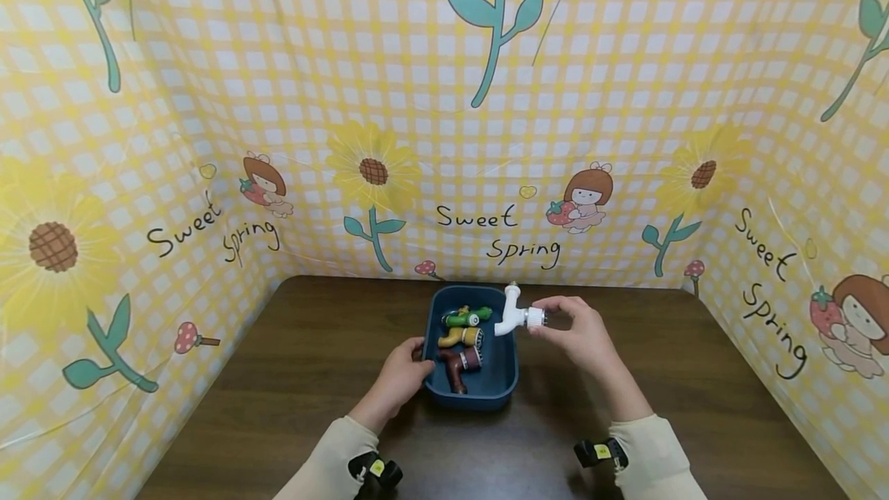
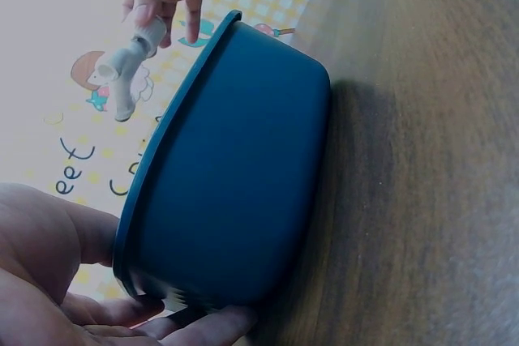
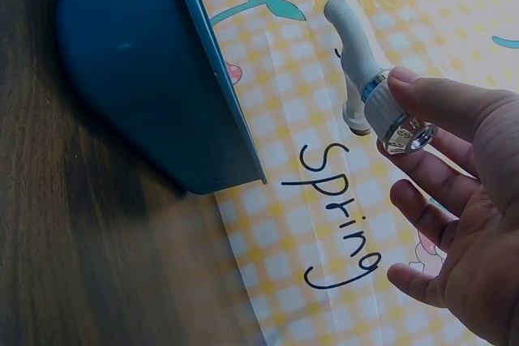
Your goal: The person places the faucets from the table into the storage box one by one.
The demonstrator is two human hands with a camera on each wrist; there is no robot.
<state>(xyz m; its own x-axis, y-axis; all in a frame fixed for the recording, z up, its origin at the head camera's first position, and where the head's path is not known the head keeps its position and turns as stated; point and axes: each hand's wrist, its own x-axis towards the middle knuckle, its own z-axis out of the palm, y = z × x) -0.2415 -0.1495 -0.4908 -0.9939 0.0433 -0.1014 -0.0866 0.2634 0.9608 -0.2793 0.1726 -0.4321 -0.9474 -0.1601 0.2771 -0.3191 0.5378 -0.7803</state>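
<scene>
Between thumb and fingertips, my right hand [image 1: 583, 336] pinches a white plastic tap [image 1: 512, 319] by its round ribbed handle. The tap is in the air over the right side of a dark blue bin [image 1: 501, 373], its spout toward the left. On the bin's left rim, my left hand [image 1: 399, 374] grips with the thumb over the edge and the fingers against the outer wall, as the left wrist view shows. Inside the bin lie a brown tap [image 1: 457, 367], a yellow tap [image 1: 454, 338] and a green tap [image 1: 461, 320]; something yellowish behind the green one is partly hidden.
The bin stands on a dark brown wooden table [image 1: 312, 376], near its back edge. A yellow checked cloth [image 1: 430, 153] with flowers and lettering hangs behind the table and along both sides.
</scene>
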